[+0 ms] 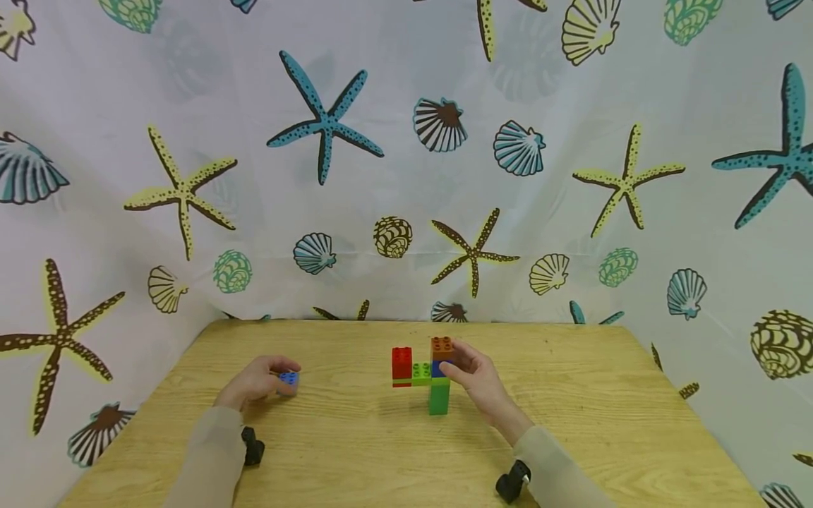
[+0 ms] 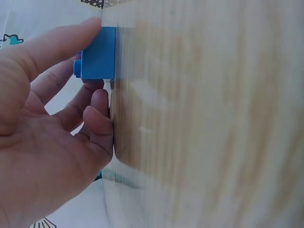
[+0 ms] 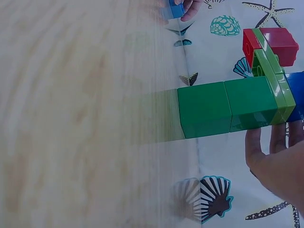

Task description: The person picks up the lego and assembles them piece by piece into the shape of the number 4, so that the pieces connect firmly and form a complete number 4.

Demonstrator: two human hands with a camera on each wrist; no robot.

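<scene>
On the left of the table my left hand [image 1: 257, 379] pinches a light blue toy brick [image 1: 288, 381] between thumb and fingers. In the left wrist view that brick [image 2: 100, 54] stands on the tabletop, studs facing away from it. My right hand [image 1: 475, 377] holds a toy-brick tower by its upper part, thumb against a dark blue brick [image 1: 436, 369]. Green bricks [image 3: 204, 109] form the tower's base, standing on the table. Above them a lime green piece [image 1: 421, 374] reaches out leftward, bearing a red brick [image 1: 401, 361]. An orange-brown brick [image 1: 442, 346] tops the tower.
Both hands are over a wooden table [image 1: 343, 451]. A white curtain [image 1: 394, 183] printed with starfish and shells hangs behind it and along the sides. Each wrist wears a small black camera, such as the left one [image 1: 253, 448].
</scene>
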